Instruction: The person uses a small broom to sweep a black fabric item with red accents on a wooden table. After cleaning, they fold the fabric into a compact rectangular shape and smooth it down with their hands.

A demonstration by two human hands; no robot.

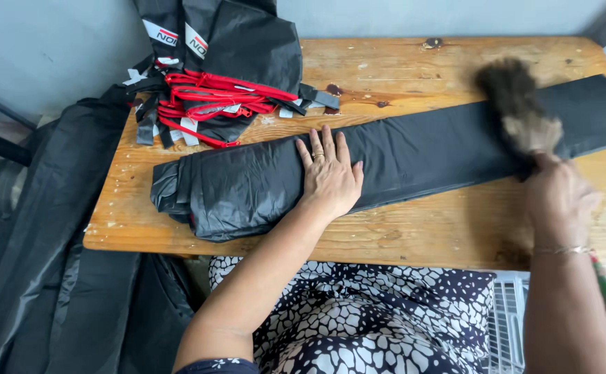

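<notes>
Black nylon, folded into a long flat strip (400, 163), lies lengthwise across the wooden table (413, 235), its rolled end toward the pile of finished bags with red cords (213, 97). The left hand (330, 176) presses flat on the strip near that rolled end, fingers spread, gripping nothing. The right hand (559, 197), farther along the strip, is closed around a bristly brush (521, 114), blurred in a sweep. Dusting seems in hand; the next stroke needs the fabric pinned taut.
</notes>
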